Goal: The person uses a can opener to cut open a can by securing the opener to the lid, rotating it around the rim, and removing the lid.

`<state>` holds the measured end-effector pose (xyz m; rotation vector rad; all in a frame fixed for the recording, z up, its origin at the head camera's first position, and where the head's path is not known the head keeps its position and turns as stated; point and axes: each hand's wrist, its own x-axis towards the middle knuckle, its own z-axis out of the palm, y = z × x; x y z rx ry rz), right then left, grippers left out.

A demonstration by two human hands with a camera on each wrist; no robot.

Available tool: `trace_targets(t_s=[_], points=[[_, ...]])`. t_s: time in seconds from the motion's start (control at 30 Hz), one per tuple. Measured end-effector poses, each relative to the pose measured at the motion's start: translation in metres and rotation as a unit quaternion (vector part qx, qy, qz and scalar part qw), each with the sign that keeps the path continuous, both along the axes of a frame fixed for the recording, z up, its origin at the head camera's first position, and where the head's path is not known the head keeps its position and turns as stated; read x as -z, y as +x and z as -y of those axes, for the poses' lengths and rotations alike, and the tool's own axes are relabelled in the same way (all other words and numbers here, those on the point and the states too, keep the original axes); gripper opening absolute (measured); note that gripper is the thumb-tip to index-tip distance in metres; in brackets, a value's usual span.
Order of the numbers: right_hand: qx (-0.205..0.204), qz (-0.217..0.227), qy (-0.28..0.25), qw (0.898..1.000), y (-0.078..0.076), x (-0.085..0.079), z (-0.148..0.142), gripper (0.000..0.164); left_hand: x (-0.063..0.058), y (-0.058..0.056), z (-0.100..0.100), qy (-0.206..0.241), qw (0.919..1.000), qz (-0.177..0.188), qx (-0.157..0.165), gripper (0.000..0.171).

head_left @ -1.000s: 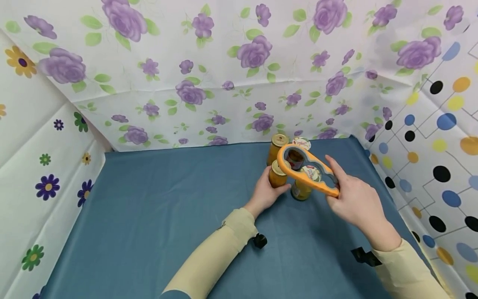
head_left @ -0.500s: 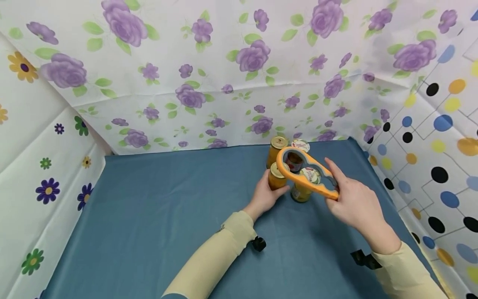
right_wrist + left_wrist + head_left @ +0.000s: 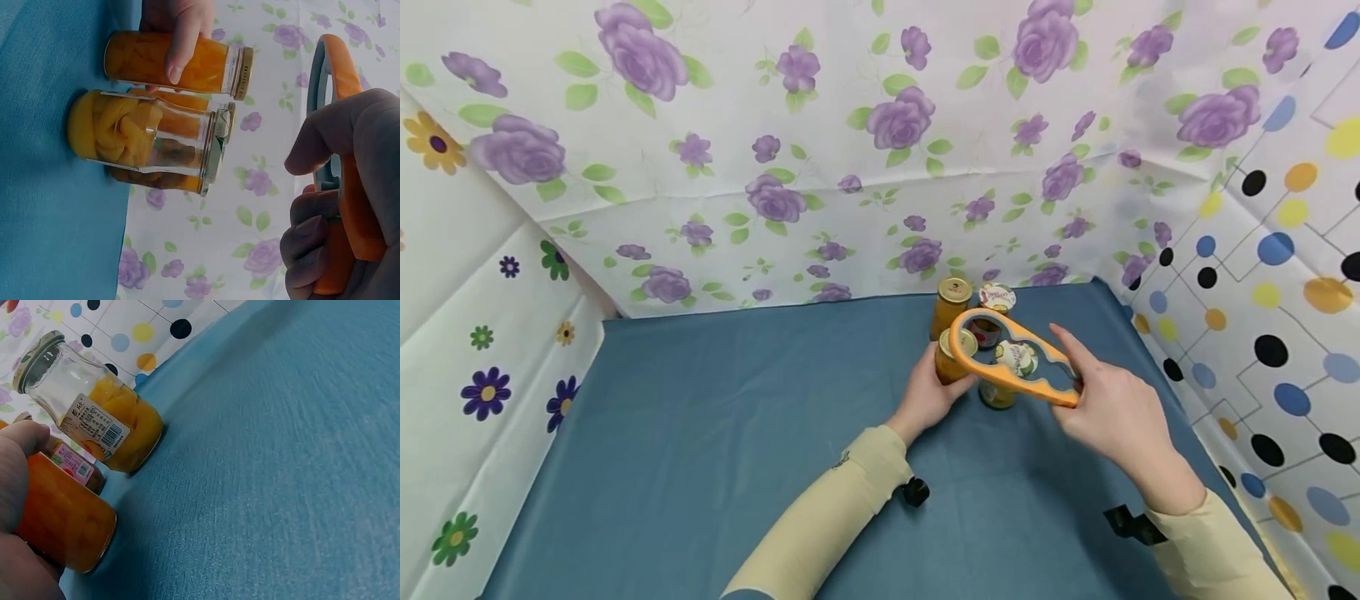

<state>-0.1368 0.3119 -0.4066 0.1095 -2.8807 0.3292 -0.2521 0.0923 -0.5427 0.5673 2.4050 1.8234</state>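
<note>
My left hand (image 3: pixel 927 396) grips a jar of orange fruit (image 3: pixel 65 515) with a gold lid, standing on the blue cloth. The thumb and fingers lie around its side. In my right hand (image 3: pixel 1112 408) is an orange jar opener (image 3: pixel 1011 383) with a grey wavy inner lining. From the head view, its rounded end overlaps the held jar's lid; the right wrist view shows it apart from the lids, above them. Close beside the held jar stands a jar of yellow peach pieces (image 3: pixel 122 128) with a patterned lid.
Behind the held jar stands another gold-lidded jar (image 3: pixel 949 310). A dark-filled jar with a patterned lid (image 3: pixel 997 297) is at its right. Blue cloth (image 3: pixel 715 442) covers the table. A flowered sheet (image 3: pixel 820 200) hangs at the back, a dotted one (image 3: pixel 1247 317) on the right.
The head view has shifted slightly. The jar opener has come a little nearer to the person, over the jars. Both hands keep their holds.
</note>
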Motion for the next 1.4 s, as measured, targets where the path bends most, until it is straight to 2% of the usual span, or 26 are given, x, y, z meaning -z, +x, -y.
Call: trace_targets(t_s=[0.23, 0.4, 0.47, 0.57, 0.7, 0.9, 1.07, 1.13, 1.4], points=[[-0.009, -0.013, 0.002, 1.000, -0.002, -0.004, 0.006, 0.101, 0.000, 0.002, 0.006, 0.011, 0.9997, -0.021, -0.008, 0.052], [-0.023, -0.030, 0.011, 0.999, -0.003, -0.010, 0.014, 0.101, -0.016, 0.007, 0.016, 0.026, 0.9973, -0.060, -0.032, 0.053], [-0.035, -0.031, 0.010, 0.999, -0.004, -0.013, 0.024, 0.102, -0.023, 0.010, 0.028, 0.034, 0.9948, -0.083, -0.047, 0.051], [-0.053, -0.029, 0.009, 0.998, -0.006, -0.017, 0.040, 0.104, -0.031, 0.018, 0.047, 0.050, 0.9902, -0.115, -0.062, 0.048], [-0.077, -0.029, 0.011, 0.997, -0.012, -0.022, 0.067, 0.107, -0.035, 0.030, 0.070, 0.073, 0.9852, -0.140, -0.066, 0.045], [-0.115, -0.030, 0.015, 0.993, -0.022, -0.026, 0.106, 0.105, -0.036, 0.055, 0.089, 0.078, 0.9802, -0.165, -0.076, 0.039], [-0.139, -0.018, 0.012, 0.990, -0.024, -0.026, 0.128, 0.108, -0.057, 0.072, 0.094, 0.122, 0.9677, -0.211, -0.066, 0.041], [-0.142, -0.016, 0.014, 0.990, -0.025, -0.026, 0.135, 0.109, -0.064, 0.074, 0.097, 0.129, 0.9650, -0.219, -0.066, 0.042], [-0.127, -0.002, 0.014, 0.992, -0.024, -0.023, 0.153, 0.110, -0.066, 0.071, 0.103, 0.139, 0.9632, -0.219, -0.072, 0.043]])
